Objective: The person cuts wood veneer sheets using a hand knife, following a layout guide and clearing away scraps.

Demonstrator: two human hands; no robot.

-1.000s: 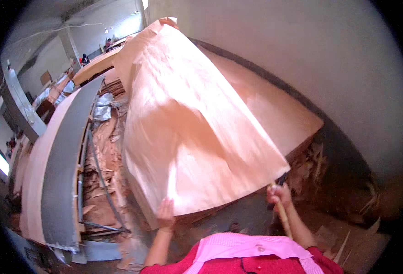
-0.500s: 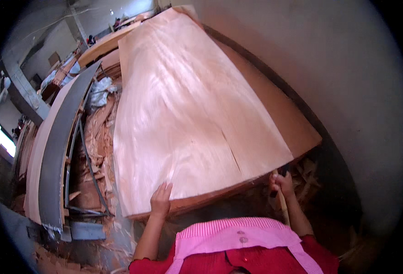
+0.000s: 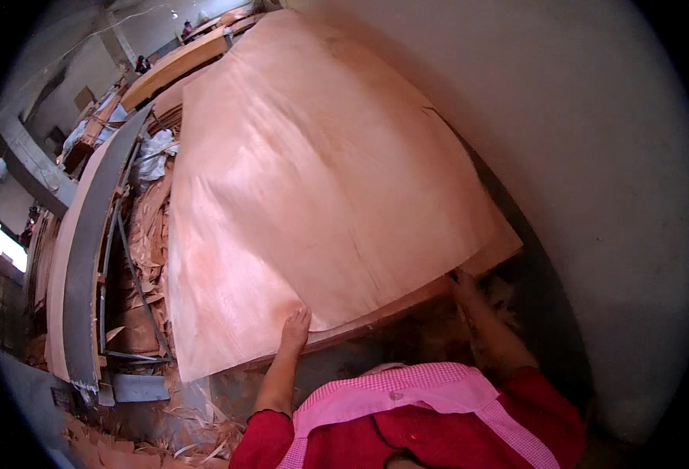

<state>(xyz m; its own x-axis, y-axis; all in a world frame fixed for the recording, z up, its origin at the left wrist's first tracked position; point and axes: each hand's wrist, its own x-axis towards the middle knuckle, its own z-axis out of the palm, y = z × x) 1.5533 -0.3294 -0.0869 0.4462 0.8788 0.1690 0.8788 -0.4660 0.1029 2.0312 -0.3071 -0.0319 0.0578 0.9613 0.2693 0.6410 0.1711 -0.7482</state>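
Note:
A large, thin wood veneer sheet (image 3: 297, 187) spreads away from me over a stack of similar sheets (image 3: 493, 255). My left hand (image 3: 295, 330) rests at its near edge, fingers lying extended on the surface. At the near right corner, my right hand (image 3: 461, 283) is partly in shadow at the sheet's edge. A pale wooden stick (image 3: 468, 332) shows dimly alongside that forearm, its upper end hidden. The grip looks closed around it, though the fingers are hard to make out.
Left of the stack stands a metal-framed bench (image 3: 81, 273) with a long grey top. Torn veneer scraps (image 3: 150, 242) fill the gap between, beside a white plastic bag (image 3: 153, 152). A plain wall (image 3: 594, 195) runs along the right. People appear small in the far background.
The top sheet has shifted and now covers more of the right side of the stack. My left hand has moved slightly right; the right hand has gone nearer the sheet's edge, with the stick less visible.

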